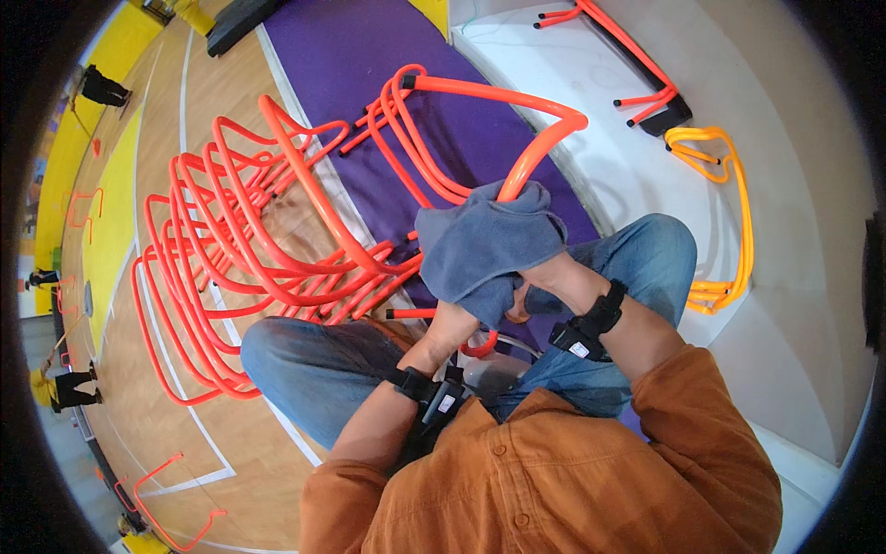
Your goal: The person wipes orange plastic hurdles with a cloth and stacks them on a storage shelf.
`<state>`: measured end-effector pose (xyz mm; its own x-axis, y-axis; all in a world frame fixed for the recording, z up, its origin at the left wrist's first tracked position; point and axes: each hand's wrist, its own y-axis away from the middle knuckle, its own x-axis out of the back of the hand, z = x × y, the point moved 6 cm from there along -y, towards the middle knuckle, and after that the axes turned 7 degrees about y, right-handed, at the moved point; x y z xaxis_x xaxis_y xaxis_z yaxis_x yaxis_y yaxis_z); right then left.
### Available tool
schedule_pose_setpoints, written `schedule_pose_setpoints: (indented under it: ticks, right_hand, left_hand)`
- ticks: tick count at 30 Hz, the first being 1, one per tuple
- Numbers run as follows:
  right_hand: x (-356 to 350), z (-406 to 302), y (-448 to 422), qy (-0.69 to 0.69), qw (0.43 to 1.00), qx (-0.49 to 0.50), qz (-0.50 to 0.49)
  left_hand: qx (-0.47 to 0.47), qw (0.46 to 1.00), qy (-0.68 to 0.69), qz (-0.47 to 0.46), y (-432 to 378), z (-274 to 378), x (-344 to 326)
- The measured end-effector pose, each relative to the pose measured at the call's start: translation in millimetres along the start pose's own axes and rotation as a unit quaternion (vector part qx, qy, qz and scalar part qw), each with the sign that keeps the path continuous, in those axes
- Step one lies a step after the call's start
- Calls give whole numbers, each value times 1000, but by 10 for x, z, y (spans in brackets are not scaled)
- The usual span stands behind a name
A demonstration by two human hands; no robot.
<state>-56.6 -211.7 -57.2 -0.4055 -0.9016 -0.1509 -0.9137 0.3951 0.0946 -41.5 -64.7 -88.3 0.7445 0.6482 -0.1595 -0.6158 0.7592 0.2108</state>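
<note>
A blue-grey cloth (pixel 484 242) is wrapped around the tube of an orange-red training hurdle (pixel 536 156) in front of me. My left hand (pixel 458 324) grips the cloth from below, its fingers mostly hidden in the folds. On the other side my right hand (pixel 554 277) presses the cloth around the tube, fingers largely covered too. The hurdle's upper bend rises out of the cloth and ends in a black cap. A curved orange-red tube piece shows beneath my hands, between my knees.
Many nested orange-red hurdles (pixel 228 263) stand at left on the wooden court floor. More hurdles (pixel 408 138) rest on the purple strip (pixel 325 41). Yellow hurdles (pixel 742 228) and orange ones (pixel 644 62) lie at right by the wall. Several people are farther off at left.
</note>
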Motion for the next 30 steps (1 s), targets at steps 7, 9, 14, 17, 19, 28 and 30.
schedule_pose_setpoints:
  ticks: [7,9,14,17,19,28,30]
  right_hand:
    - [299,-265,-292,-370,927,-57,10]
    - [349,-247,-314,-360,931,-62,16]
    - [177,-246,-249,-341,932,-53,-112]
    - [-55,-111,-101,-341,932,-91,-79]
    - [-164,-159,-73,-334,933,-101,-90]
    - [249,26,-222,-348,922,-159,63]
    - [335,-86,-200,-274,942,-173,92]
  left_hand:
    - [48,998,19,32,63,-663,67]
    - [73,997,-4,29,10,-651,118]
    - [19,999,30,-5,-46,-262,-17]
    - [25,998,60,-12,-57,-201,-60]
    - [-47,998,-15,38,-55,-182,-38]
    - [-27,956,-263,129,-17,-478,491]
    - [-57,959,-255,108,9,-382,447]
